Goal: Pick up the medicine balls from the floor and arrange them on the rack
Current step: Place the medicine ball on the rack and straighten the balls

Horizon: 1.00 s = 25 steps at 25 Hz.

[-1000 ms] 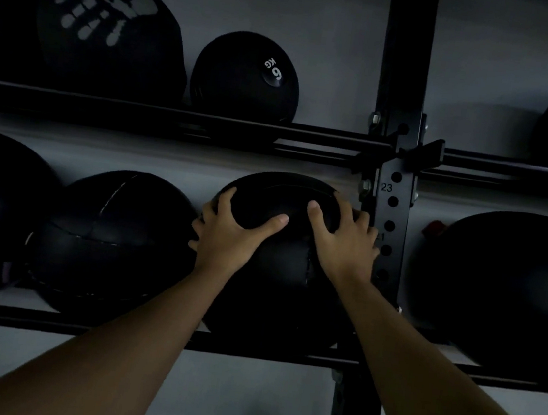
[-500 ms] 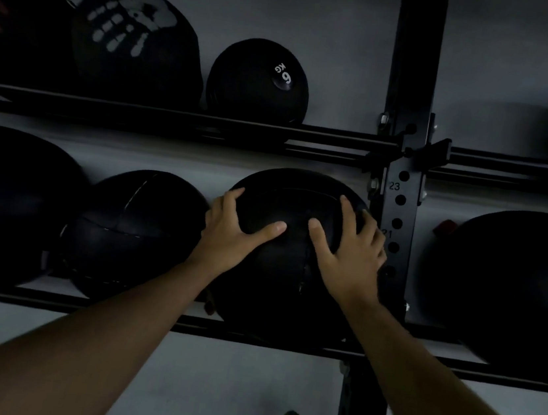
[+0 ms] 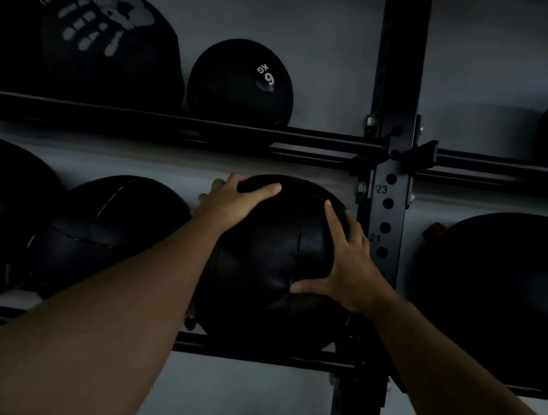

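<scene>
A large black stitched medicine ball (image 3: 272, 262) rests on the lower rail of the black rack (image 3: 247, 354), just left of the upright post. My left hand (image 3: 232, 202) curls over the ball's upper left, thumb on top. My right hand (image 3: 344, 267) lies spread on its right side, thumb low on the front. Both hands grip this ball.
Two more dark balls (image 3: 107, 231) sit left on the same rail, and another (image 3: 503, 297) lies right of the upright post (image 3: 383, 220). The upper shelf (image 3: 172, 124) carries a handprint ball (image 3: 109, 45) and a small 6 kg ball (image 3: 243, 83). A grey wall is behind.
My left hand slid up onto the top of the ball and my right hand shifted lower on its right side. The ball's seam has turned toward me.
</scene>
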### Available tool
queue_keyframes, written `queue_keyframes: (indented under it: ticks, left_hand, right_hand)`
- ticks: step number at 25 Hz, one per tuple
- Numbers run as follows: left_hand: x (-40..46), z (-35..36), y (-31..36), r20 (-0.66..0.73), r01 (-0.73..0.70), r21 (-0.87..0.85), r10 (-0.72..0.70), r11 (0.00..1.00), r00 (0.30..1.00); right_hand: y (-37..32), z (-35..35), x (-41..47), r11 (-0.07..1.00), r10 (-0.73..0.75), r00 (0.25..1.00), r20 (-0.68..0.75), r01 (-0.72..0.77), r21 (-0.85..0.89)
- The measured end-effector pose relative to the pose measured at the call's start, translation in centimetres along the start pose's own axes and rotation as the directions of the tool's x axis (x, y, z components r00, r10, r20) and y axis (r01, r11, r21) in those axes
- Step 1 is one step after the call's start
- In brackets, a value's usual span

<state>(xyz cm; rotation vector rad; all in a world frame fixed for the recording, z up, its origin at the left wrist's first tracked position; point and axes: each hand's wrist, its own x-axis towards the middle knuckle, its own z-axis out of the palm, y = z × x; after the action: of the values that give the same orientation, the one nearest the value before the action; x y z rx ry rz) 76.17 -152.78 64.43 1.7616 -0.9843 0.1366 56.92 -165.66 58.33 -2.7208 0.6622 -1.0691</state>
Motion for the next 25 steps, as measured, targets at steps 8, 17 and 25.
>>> queue_keyframes:
  ticks: [8,17,25]
  left_hand:
    - [-2.4,1.6,0.0,-0.114,0.022,0.162,-0.003,0.987,0.993]
    - [-4.3,4.2,-1.1,-0.306,0.241,-0.197,-0.293,0.95,0.906]
    - [-6.7,9.6,-2.5,-0.354,0.287,-0.596,-0.566,0.75,0.744]
  right_hand:
    - [2.3,-2.9,3.2,0.997,-0.016,0.979,0.201,0.03,-0.069]
    - [-4.2,-1.9,6.0,0.936,0.31,0.926,-0.214,-0.259,0.237]
    - [-4.4,-2.7,14.4,0.985,0.171,0.985,0.018,-0.171,-0.001]
